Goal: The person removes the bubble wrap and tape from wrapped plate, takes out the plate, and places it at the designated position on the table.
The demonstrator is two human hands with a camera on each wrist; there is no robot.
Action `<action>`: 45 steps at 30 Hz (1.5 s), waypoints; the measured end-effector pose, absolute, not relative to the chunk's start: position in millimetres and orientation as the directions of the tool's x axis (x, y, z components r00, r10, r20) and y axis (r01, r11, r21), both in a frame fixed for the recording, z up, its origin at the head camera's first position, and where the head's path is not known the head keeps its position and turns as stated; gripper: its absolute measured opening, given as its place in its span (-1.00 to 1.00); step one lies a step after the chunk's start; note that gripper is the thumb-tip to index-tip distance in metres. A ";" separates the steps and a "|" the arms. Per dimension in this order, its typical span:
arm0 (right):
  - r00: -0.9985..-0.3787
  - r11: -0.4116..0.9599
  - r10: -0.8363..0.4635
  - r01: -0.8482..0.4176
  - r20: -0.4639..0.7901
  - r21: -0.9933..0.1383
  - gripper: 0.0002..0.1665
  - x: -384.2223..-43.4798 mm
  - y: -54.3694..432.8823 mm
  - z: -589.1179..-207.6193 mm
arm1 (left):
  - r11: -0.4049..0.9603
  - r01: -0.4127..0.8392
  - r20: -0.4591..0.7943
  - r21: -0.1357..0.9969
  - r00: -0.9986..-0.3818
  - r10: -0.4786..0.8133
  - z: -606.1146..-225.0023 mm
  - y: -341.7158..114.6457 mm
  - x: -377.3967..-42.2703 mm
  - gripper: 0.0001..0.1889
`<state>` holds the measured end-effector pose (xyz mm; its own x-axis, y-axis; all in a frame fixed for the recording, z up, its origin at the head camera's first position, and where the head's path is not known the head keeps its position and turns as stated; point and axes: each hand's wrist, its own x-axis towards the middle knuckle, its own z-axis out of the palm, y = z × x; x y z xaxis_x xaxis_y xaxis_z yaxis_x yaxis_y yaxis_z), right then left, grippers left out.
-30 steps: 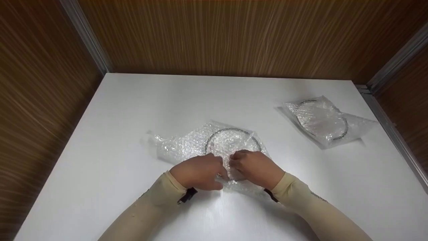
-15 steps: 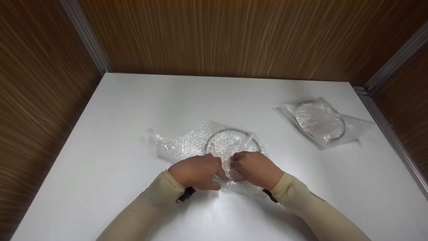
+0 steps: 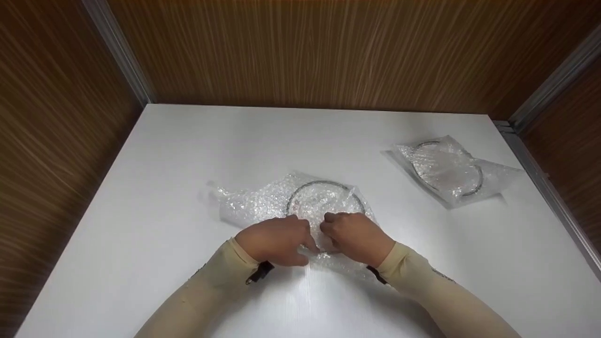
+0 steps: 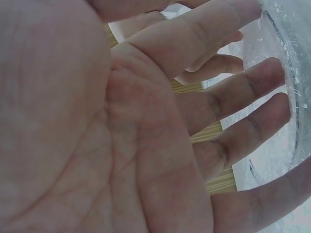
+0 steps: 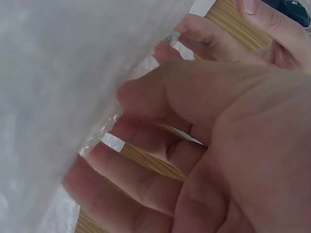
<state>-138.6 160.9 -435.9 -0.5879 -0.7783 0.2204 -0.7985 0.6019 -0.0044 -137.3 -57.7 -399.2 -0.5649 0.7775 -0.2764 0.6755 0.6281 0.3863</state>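
Observation:
A round thing with a dark rim (image 3: 324, 182) shows through the bubble wrap (image 3: 256, 204) around it, flat on the white table. My left hand (image 3: 277, 239) lies over the near left part of the packet. Its fingers are spread and gently bent, fingertips at the wrap in the left wrist view. My right hand (image 3: 359, 237) is at the near right part, knuckles up. In the right wrist view its thumb and forefinger pinch the edge of the bubble wrap (image 5: 53, 73), the other fingers bent along it. The near part of the round thing is partly hidden by both hands.
A second bubble-wrapped packet (image 3: 448, 171), also with a dark ring inside, lies at the right back of the white table (image 3: 188, 141). Wood-grain panels (image 3: 305, 51) with metal corner strips stand at the back and both sides.
My right hand has shifted very slightly left, its fingers a little more curled. The left hand and the packet stay almost as they were.

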 end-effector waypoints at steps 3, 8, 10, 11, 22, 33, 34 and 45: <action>-0.602 0.609 -0.772 -0.792 0.206 -0.032 -0.66 -138.7 162.2 -433.9 | 0.628 0.669 -0.282 0.397 -0.562 0.777 -396.5 -57.4 -138.7 -0.68; -0.609 0.603 -0.771 -0.792 0.186 -0.095 -0.68 -139.3 165.6 -431.1 | 0.615 0.682 -0.280 0.395 -0.548 0.788 -396.0 -58.2 -140.6 -0.65; -0.611 0.598 -0.772 -0.792 0.175 -0.123 -0.68 -139.4 167.4 -430.5 | 0.598 0.703 -0.265 0.385 -0.537 0.801 -397.8 -59.8 -141.6 -0.62; -0.611 0.597 -0.773 -0.791 0.169 -0.129 -0.68 -139.7 168.2 -430.5 | 0.595 0.708 -0.262 0.379 -0.535 0.803 -398.6 -60.6 -141.9 -0.61; -0.635 0.618 -0.756 -0.772 0.160 -0.150 -0.68 -141.3 165.5 -427.7 | 0.641 0.715 -0.272 0.280 -0.581 0.767 -400.6 -61.0 -135.9 -0.49; -0.644 0.630 -0.744 -0.765 0.178 -0.132 -0.64 -138.7 164.7 -430.6 | 0.660 0.726 -0.281 0.193 -0.604 0.746 -404.6 -52.5 -133.3 -0.49; -0.645 0.632 -0.743 -0.764 0.179 -0.128 -0.64 -138.4 164.4 -430.5 | 0.661 0.724 -0.278 0.197 -0.606 0.746 -404.8 -52.0 -133.3 -0.48; -0.645 0.638 -0.742 -0.763 0.183 -0.105 -0.63 -138.7 161.9 -429.8 | 0.651 0.709 -0.299 0.272 -0.581 0.757 -400.3 -54.3 -132.0 -0.37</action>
<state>-138.7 161.9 -429.8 -0.6453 -0.7418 0.1826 -0.7630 0.6379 -0.1048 -132.0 -54.3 -400.3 -0.5810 0.7569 -0.2993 0.7085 0.6513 0.2717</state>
